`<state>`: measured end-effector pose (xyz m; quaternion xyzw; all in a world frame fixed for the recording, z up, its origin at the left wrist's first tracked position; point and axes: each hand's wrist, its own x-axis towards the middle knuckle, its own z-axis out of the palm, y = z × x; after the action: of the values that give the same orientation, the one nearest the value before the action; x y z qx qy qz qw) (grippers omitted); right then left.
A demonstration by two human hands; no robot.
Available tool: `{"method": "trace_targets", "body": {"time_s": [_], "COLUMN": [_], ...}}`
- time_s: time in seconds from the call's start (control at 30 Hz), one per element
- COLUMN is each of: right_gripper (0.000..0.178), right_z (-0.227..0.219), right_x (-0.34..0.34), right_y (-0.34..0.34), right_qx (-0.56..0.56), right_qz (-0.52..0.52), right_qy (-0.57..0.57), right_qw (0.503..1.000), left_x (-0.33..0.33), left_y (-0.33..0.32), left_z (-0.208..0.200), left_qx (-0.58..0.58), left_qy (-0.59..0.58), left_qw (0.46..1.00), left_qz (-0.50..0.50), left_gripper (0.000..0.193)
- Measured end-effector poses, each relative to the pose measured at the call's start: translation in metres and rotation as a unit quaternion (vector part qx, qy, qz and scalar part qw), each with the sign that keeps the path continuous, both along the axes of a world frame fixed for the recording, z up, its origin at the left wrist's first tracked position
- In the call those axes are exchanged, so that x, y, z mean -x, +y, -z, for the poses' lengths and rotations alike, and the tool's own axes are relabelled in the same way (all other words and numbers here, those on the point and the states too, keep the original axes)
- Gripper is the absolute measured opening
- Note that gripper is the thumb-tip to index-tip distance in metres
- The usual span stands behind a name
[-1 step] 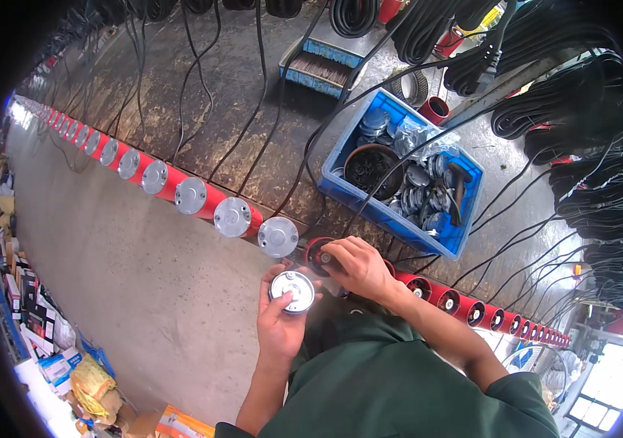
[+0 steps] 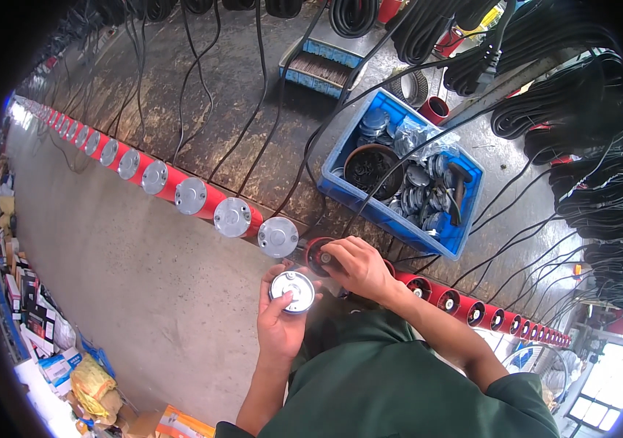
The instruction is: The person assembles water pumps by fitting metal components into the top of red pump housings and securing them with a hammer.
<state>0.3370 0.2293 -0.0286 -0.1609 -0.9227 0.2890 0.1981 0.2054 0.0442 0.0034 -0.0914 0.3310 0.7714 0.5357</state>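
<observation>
My left hand (image 2: 279, 321) grips a round silver metal end cap (image 2: 292, 293), thumb pressed on its face and fingers wrapped round its edge. Just beyond it, my right hand (image 2: 362, 269) reaches to the open end of a red cylindrical housing (image 2: 311, 252). Its fingers are curled together over the right part of that opening, and they hide what they pinch there. To the left, the neighbouring red housing carries a silver cap (image 2: 278, 237) with small holes. Right of my right hand, another red housing (image 2: 418, 287) shows an open end with a pale centre.
Red housings line the edge of the worn bench (image 2: 180, 109), capped leftward and uncapped rightward. A blue crate (image 2: 391, 223) holds metal caps, a brown bowl (image 2: 373, 171) and a hammer (image 2: 459, 193). Black cables (image 2: 259, 109) cross the bench. Cartons (image 2: 56, 365) lie on the floor at left.
</observation>
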Motion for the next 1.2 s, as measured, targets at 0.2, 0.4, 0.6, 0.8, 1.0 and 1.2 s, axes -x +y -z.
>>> {"method": "trace_targets", "body": {"time_s": [0.2, 0.4, 0.6, 0.8, 1.0, 1.2], "right_gripper": [0.045, 0.054, 0.046, 0.027, 0.026, 0.028], "right_z": [-0.004, -0.042, -0.075, -0.085, -0.071, -0.055], "right_x": [0.0, -0.007, -0.012, -0.025, -0.034, -0.018], "right_y": [0.001, -0.012, -0.045, -0.04, 0.003, 0.013], "right_qx": [0.02, 0.028, -0.003, 0.106, 0.407, 0.391], "right_qz": [-0.004, 0.041, -0.032, 0.055, 0.206, 0.21], "right_qy": [-0.013, 0.036, 0.009, -0.084, -0.15, -0.162], "right_qw": [1.0, 0.998, 0.999, 0.989, 0.877, 0.882], "left_x": [0.0, -0.002, -0.02, -0.027, -0.005, 0.003], "left_y": [0.0, -0.001, -0.006, -0.014, 0.003, 0.037], "left_z": [-0.001, 0.0, 0.001, -0.007, -0.003, 0.031], "left_qx": [-0.015, -0.018, -0.009, 0.091, 0.148, 0.099], "left_qy": [-0.016, -0.002, 0.026, 0.192, 0.517, 0.648], "left_qw": [1.0, 1.0, 0.999, 0.966, 0.819, 0.735], "left_qz": [-0.003, -0.006, 0.024, 0.15, 0.199, 0.174], "left_gripper": [0.052, 0.049, 0.053, 0.08, 0.086, 0.101]}}
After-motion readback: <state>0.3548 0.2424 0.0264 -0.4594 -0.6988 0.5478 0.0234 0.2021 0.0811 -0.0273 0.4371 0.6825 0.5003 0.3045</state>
